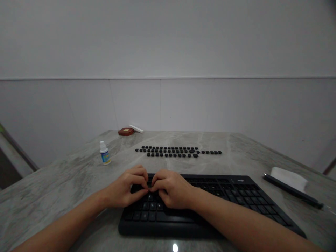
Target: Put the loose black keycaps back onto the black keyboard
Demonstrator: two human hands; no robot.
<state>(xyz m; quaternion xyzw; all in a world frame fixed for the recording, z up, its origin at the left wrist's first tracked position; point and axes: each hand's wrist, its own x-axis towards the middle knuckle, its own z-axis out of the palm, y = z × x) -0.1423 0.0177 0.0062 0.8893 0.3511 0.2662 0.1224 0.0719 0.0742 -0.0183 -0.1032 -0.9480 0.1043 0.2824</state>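
Note:
A black keyboard (175, 217) lies in front of me, with keys in its lower rows and number pad and open gaps in its upper rows. My left hand (131, 187) is closed, its thumb and index fingertips pinched over the keyboard's upper left part. Against it, my right hand (172, 189) is also closed, fingertips pressed down at the same spot. What sits between the fingertips is hidden. Beyond the keyboard, loose black keycaps (169, 151) are laid out in rows on the table.
The grey marbled table (78, 175) carries a small white bottle (105, 154) with a blue label at left. A reddish-brown case (126, 131) and a white strip (137, 128) lie at the far edge. To the right, a black stick-like tool (292, 190) rests by a white cloth or tissue (288, 177).

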